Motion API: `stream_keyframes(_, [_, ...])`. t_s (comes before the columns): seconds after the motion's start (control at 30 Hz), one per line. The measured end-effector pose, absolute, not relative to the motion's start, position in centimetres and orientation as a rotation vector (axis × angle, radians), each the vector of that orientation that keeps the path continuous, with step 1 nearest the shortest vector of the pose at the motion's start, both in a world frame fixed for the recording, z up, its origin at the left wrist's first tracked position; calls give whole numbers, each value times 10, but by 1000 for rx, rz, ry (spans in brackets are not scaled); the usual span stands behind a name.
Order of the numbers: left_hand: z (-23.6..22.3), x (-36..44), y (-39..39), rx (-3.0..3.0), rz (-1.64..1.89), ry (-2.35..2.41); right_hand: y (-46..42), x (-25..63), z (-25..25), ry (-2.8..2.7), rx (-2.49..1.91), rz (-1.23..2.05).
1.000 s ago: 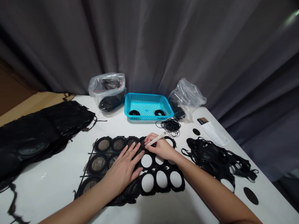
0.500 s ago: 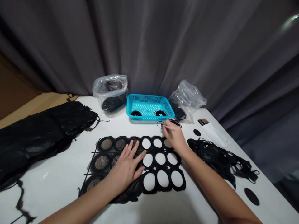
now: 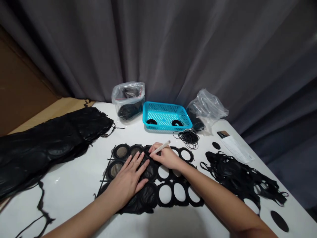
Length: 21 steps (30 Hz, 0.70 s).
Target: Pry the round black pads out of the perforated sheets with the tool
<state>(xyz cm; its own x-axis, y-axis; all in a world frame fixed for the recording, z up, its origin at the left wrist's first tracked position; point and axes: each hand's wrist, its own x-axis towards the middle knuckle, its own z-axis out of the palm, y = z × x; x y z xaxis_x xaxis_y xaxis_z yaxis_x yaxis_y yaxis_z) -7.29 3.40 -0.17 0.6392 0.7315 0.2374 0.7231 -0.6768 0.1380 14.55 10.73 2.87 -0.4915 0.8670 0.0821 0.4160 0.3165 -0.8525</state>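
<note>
Fingers (image 3: 155,156) around tool (image 3: 162,147) (rings (image 3: 151,122) in basket (image 3: 164,108))

The light is dim and diffuse. The grey curtain (image 3: 158,49) sinks to near-black folds at far left. The white counter (image 3: 81,172) reads brightest, with a soft shadow at near middle and a small glint on the left. Highlights streak the right-hand plastic bag (image 3: 210,104); the black ringed sheet (image 3: 148,193) loses detail. Wide-angle distortion stretches the edges.

Wrinkled glossy sheet (image 3: 148,195), smooth plastic basket (image 3: 163,108), crinkled plastic bags (image 3: 211,105), matt cloth curtain (image 3: 170,49)
</note>
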Motion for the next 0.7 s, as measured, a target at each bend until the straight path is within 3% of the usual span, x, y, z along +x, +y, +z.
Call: stream_keyframes(0.7, [-9,-69,32,2830,533,1291,107,146,28,-2117,-1112,1043])
